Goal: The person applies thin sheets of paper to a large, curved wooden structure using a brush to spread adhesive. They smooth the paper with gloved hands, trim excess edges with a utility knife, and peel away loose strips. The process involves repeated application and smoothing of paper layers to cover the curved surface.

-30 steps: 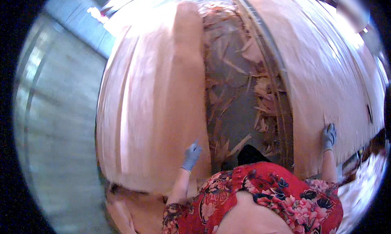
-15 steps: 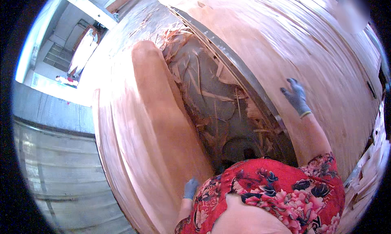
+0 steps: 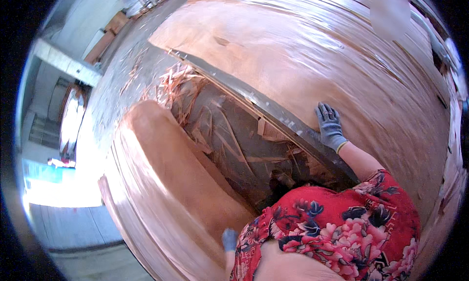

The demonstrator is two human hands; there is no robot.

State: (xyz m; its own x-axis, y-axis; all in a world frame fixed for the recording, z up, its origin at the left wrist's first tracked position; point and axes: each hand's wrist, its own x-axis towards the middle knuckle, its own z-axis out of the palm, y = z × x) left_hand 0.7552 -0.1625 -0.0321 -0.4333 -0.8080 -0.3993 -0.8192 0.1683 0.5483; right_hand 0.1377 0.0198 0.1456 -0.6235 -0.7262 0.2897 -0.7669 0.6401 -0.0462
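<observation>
A grey floor (image 3: pixel 129 51) stretches off to the far left, towards a bright opening (image 3: pixel 63 190) with one low grey wall (image 3: pixel 73 227) on its near side. In front of you are two broad piles of thin, tan wood sheets: the left pile (image 3: pixel 181 168), nearer and with a rounded far end, and the right pile (image 3: pixel 273 51), wider and running well away to the far side. Their sheets lie too close together to count. One dark oval mark (image 3: pixel 221 40) shows on the top of the right pile, near its far left corner, and one dark grey strip (image 3: pixel 254 100) follows its left edge. Between the two piles lies a gap littered with pale wood scraps (image 3: pixel 183 83), too many and too tangled to count.

You have two hands in view, both in grey gloves and well apart. Your right hand (image 3: pixel 330 124) lies palm down at the left edge of the right pile, fingers stretched out and pointing far, closed on nothing; its bare forearm slants in from the near right. Your left hand (image 3: pixel 229 239) is low and near, just beside the left pile, partly hidden by your red flowered top (image 3: pixel 327 212); you cannot tell whether its fingers are curled or grip anything.
</observation>
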